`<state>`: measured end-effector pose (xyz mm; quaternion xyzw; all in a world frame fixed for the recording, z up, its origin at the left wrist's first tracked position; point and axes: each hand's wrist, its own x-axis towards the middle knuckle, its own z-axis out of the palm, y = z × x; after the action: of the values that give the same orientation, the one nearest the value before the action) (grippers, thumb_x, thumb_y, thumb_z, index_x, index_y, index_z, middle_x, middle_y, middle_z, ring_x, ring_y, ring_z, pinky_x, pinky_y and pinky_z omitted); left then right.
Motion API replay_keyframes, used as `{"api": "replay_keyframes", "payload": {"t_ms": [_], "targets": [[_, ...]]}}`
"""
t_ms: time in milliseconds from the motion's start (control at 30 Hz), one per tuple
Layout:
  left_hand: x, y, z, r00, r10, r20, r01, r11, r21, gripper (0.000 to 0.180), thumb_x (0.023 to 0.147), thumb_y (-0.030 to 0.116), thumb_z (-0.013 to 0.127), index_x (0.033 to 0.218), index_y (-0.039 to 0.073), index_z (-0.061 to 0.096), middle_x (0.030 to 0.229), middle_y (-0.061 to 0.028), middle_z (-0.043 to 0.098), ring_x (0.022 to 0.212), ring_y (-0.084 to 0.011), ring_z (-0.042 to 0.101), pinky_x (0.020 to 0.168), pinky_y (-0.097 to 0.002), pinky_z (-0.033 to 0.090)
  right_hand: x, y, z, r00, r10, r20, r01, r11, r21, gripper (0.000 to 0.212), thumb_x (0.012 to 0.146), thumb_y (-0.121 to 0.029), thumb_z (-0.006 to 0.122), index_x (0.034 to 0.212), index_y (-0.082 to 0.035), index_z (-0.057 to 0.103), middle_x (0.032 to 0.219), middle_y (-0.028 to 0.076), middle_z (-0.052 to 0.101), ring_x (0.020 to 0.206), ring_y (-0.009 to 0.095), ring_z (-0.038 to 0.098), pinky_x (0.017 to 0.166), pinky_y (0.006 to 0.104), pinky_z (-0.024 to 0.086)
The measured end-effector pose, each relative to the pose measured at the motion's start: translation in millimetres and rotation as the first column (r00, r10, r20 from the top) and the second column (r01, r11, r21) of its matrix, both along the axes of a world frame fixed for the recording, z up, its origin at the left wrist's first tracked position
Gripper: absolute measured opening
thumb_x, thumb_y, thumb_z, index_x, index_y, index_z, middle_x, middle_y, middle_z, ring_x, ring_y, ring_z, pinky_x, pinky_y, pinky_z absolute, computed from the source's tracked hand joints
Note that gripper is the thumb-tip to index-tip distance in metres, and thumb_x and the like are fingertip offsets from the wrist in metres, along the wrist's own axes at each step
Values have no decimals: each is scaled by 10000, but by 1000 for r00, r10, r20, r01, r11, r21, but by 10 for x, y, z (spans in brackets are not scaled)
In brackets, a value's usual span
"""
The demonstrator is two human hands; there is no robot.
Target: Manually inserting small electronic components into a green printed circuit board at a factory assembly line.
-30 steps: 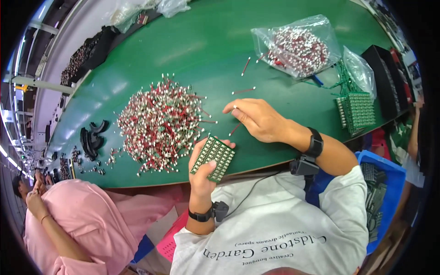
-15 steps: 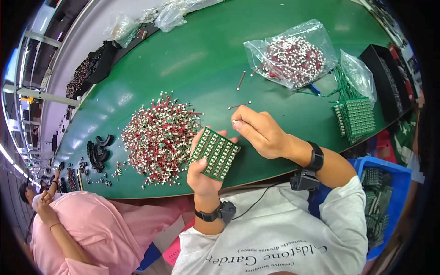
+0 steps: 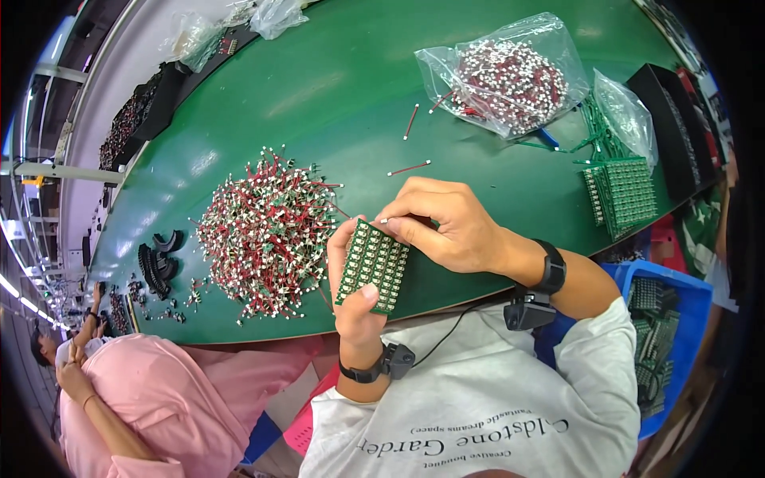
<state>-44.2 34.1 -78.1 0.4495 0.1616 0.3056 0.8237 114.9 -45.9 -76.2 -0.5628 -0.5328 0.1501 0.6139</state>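
Note:
My left hand (image 3: 355,319) is closed round a green circuit board panel (image 3: 374,267) that carries rows of small pale connectors. Its thumb presses on the panel's face near the lower left, while the other fingers lie behind it. At the panel's top edge, my right hand (image 3: 458,227) pinches a tiny white plug (image 3: 385,221) between thumb and forefinger. A red wire runs near these fingertips, but I cannot make out whether it joins the plug. To the left of the panel lies a big heap of short red-wired cables with white plugs (image 3: 263,235).
Two loose cables, one of them a red cable (image 3: 409,168), lie beyond my hands. A clear bag of cables (image 3: 510,84) sits farther back. At the right are stacked green panels (image 3: 629,195), a black tray (image 3: 665,131) and a blue bin (image 3: 695,307). A person in pink (image 3: 159,398) sits left.
My right hand has come down and left with the plug, from above the panel to its top edge. The panel stands slightly more upright. The whole view has shifted a little.

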Motion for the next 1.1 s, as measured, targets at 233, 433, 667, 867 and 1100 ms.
{"api": "replay_keyframes", "payload": {"t_ms": [233,433,667,867,1100], "targets": [[-36,3,-35,997,30,-68,-18,985,169,817,701,249,664,1401,-21,342,1254,-157,493,1162,-242,522,1014,-365,427,-25,-29,40,999,22,-48,-25,998,-62,153,834,-12,710,983,-22,742,807,69,651,600,106,573,523,247,434],[-56,-22,-45,994,36,-102,-11,974,228,806,724,265,690,1407,-16,368,1273,-129,489,1160,-202,501,1022,-335,391,-46,2,-7,998,-61,14,61,998,29,76,805,1,708,880,-10,707,782,50,630,556,85,534,486,241,413],[-19,-97,-4,988,65,-140,-4,918,398,740,768,194,664,1404,-37,364,1302,-145,487,1182,-217,509,1026,-354,399,-94,-18,-13,996,-84,5,84,996,38,52,798,-4,698,840,-11,668,743,39,594,535,76,499,465,244,383],[-4,-43,-80,965,201,-169,-10,671,741,691,735,114,641,1354,-87,410,1281,-213,494,1191,-295,519,1030,-397,416,-111,-23,-5,991,-123,42,122,992,28,55,800,-29,706,813,-11,656,715,42,581,517,91,500,456,252,377],[-14,-41,-15,957,260,-131,-42,572,819,638,713,87,615,1298,-115,460,1267,-248,501,1135,-330,562,994,-417,459,-133,-12,13,969,-193,151,174,976,135,68,796,10,713,853,-10,682,728,55,605,510,126,523,451,271,408]]}}
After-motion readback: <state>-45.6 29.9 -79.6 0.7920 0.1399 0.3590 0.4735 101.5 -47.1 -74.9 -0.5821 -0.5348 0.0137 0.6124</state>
